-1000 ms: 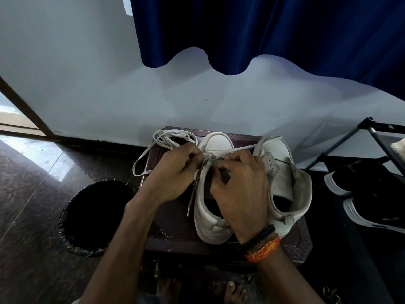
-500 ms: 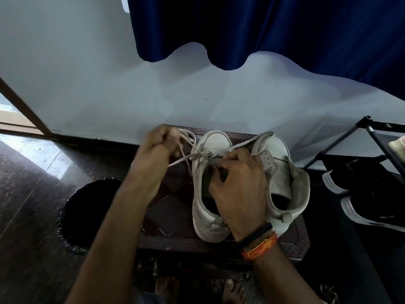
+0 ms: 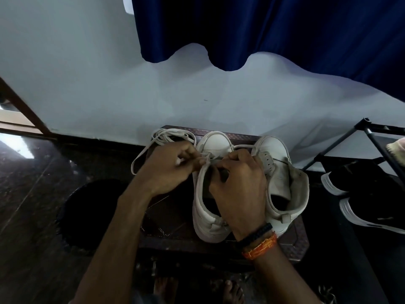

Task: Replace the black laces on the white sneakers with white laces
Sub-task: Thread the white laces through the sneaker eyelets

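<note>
After pulling lace out leftward half second ago, left hand [image 3: 173, 165] back at left sneaker [image 3: 206, 194] on worktop [image 3: 293, 249], pinching white lace [image 3: 166, 137]; right hand [image 3: 238, 189] grips eyelet area. Next eyelet threading likely underway.

This looks like a room in a home, near a doorway. A dark blue curtain [image 3: 285, 29] hangs over a pale painted wall [image 3: 87, 73], a metal shoe rack [image 3: 377, 137] holds dark shoes [image 3: 372, 194], and bare feet [image 3: 232, 290] stand on polished stone floor [image 3: 26, 194].

both hands [image 3: 173, 170] [image 3: 238, 194] pinch white lace [image 3: 210, 160] at left sneaker [image 3: 203, 207].
</note>
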